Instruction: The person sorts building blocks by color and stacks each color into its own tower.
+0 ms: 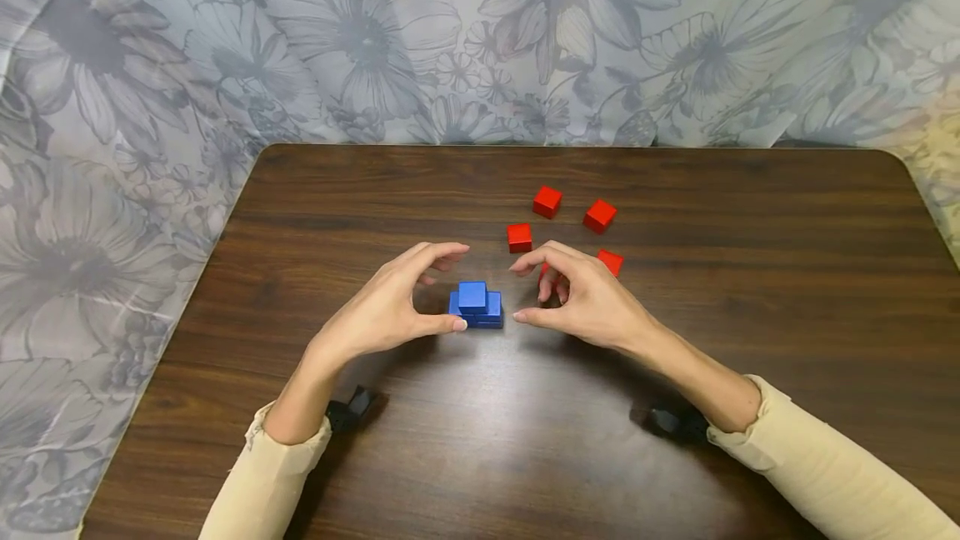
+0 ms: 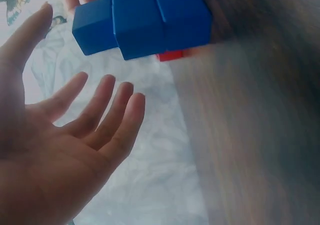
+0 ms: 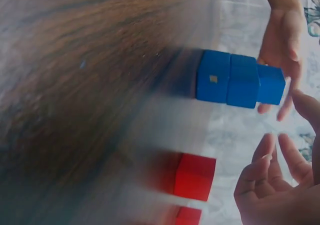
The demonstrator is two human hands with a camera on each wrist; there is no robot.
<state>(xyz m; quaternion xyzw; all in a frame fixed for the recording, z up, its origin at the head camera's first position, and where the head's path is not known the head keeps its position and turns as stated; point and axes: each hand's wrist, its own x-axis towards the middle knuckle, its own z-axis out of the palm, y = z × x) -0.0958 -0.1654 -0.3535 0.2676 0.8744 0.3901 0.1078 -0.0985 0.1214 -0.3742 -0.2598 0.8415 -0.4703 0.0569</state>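
A stack of blue blocks point(image 1: 491, 305) stands at the middle of the table, with a single blue block point(image 1: 472, 297) on top. On its left side is my left hand point(image 1: 382, 302), fingers spread in a loose curve. The left thumb tip overlaps the stack in the head view, but the left wrist view point(image 2: 75, 135) shows a gap between this hand and the blue blocks point(image 2: 140, 25). My right hand point(image 1: 588, 294) curves toward the stack from the right, apart from the blue blocks point(image 3: 243, 80) and holding nothing. Its fingers partly hide a red block point(image 1: 546, 273).
Behind and beside the right hand lie several red blocks, among them one at the back point(image 1: 547, 202), one farther right point(image 1: 600, 216) and one nearer the stack point(image 1: 519, 237). The brown wooden table point(image 1: 375, 182) meets a flowered cloth point(image 1: 367, 40) at its back edge.
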